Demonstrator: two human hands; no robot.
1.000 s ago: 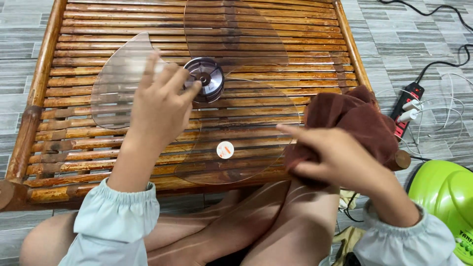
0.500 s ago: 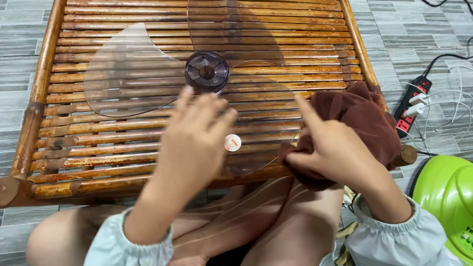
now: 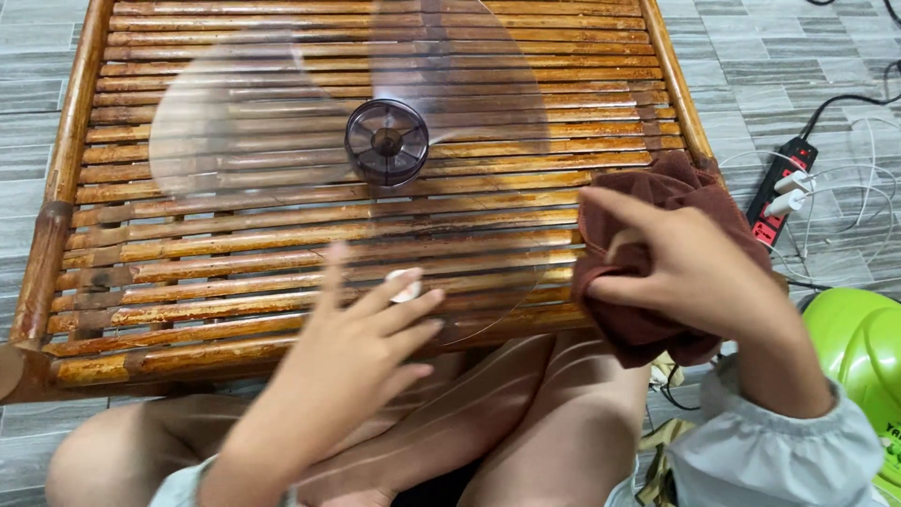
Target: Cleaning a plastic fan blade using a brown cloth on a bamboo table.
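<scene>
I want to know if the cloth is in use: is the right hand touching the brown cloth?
Touching. The head view shows the right hand gripping the brown cloth, fingers pressed into its bunched folds.

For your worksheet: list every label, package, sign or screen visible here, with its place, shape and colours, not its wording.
Round sticker: on the clear fan blade, at the left hand's fingertips; small, white with a reddish mark.
Printed marking: on the green housing at the right edge; dark, partly cut off.
No packages, signs or screens.
</scene>
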